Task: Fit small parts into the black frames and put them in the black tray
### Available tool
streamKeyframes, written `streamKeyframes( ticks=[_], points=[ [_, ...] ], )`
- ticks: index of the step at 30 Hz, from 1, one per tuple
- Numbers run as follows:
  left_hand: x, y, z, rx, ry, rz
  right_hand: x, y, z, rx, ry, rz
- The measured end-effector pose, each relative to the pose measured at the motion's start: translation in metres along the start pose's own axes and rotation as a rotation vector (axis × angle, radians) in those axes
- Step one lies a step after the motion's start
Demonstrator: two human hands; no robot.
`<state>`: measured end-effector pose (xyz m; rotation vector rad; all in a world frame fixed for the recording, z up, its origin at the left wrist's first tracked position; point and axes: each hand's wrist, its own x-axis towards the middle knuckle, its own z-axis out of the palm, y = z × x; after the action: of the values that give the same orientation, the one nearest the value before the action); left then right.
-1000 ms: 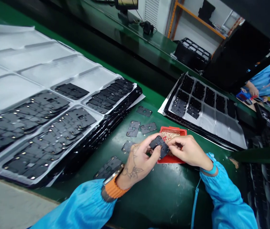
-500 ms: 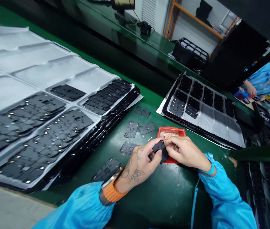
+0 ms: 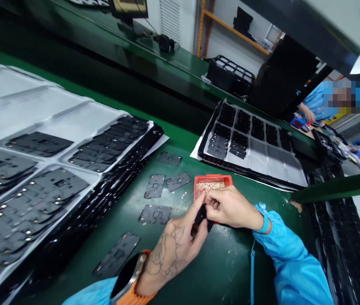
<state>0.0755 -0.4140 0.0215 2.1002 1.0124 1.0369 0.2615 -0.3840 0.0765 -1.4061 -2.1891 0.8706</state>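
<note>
Head view of a green workbench (image 3: 230, 271), with a small black plate (image 3: 201, 215) pinched between both hands, mostly hidden by the fingers, just over the near edge of a red tray (image 3: 213, 176). On the left hand (image 3: 171, 250), tattooed and wearing an orange-strapped wristwatch (image 3: 129, 279), fingers (image 3: 199, 207) closed together on the plate. On the right hand (image 3: 230, 207), fingertips (image 3: 210, 202) also pressed together on the plate; blue anti-static wrist strap (image 3: 264, 226) with coiled cord (image 3: 252, 271) at the wrist. Tan granular material (image 3: 210, 186) inside the tray, just beyond the hands. Loose black plates (image 3: 154, 186) flat on the bench left of the tray, well apart from one another. Further left, stacked black plates (image 3: 110, 144) in white-lined trays (image 3: 55, 106). To the right, a black compartment tray (image 3: 241, 120) on a white sheet (image 3: 195, 153). At upper right, well apart, a co-worker's hand (image 3: 308, 113) and blue sleeve (image 3: 315, 99).
</note>
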Motion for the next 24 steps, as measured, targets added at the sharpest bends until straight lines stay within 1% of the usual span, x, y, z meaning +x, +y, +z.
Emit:
streamKeyframes(
  ticks=[3,5,7,10,11,12,13,14,16,17,18,19,21,24],
  points=[
    [-0.002,0.0,0.001,0.001,-0.031,-0.019,0.001,0.002,0.001,0.002,-0.005,-0.047],
    [-0.001,-0.001,0.0,-0.016,-0.02,-0.039,0.001,0.0,-0.001,0.036,-0.004,-0.049],
    [0.0,-0.002,-0.002,-0.064,-0.005,-0.096,0.002,-0.005,-0.005,0.089,-0.04,-0.034],
    [0.003,-0.003,-0.002,-0.186,-0.016,-0.212,0.002,-0.01,-0.017,0.153,-0.161,-0.012],
    [0.003,-0.003,-0.002,-0.235,-0.023,-0.237,0.002,-0.007,-0.023,0.161,-0.18,0.004],
    [0.003,-0.003,-0.001,-0.286,-0.025,-0.252,0.003,-0.002,-0.031,0.156,-0.157,0.028],
    [0.003,-0.003,0.0,-0.337,-0.019,-0.261,0.005,0.007,-0.04,0.134,-0.092,0.062],
    [0.003,-0.004,0.002,-0.382,-0.011,-0.266,0.008,0.019,-0.05,0.095,0.012,0.11],
    [0.002,-0.004,0.004,-0.429,0.014,-0.271,0.017,0.051,-0.071,-0.058,0.297,0.197],
    [0.002,-0.005,0.004,-0.425,0.014,-0.269,0.022,0.069,-0.081,-0.185,0.391,0.259],
    [0.002,-0.006,0.004,-0.408,0.009,-0.263,0.028,0.086,-0.089,-0.25,0.439,0.295],
    [0.002,-0.008,0.003,-0.38,0.005,-0.247,0.033,0.102,-0.094,-0.287,0.447,0.308],
    [0.005,-0.015,-0.002,-0.303,0.021,-0.187,0.041,0.127,-0.098,-0.341,0.408,0.3],
    [0.018,-0.034,-0.016,-0.126,0.08,-0.122,0.048,0.145,-0.091,-0.385,0.364,0.249]
  ],
)
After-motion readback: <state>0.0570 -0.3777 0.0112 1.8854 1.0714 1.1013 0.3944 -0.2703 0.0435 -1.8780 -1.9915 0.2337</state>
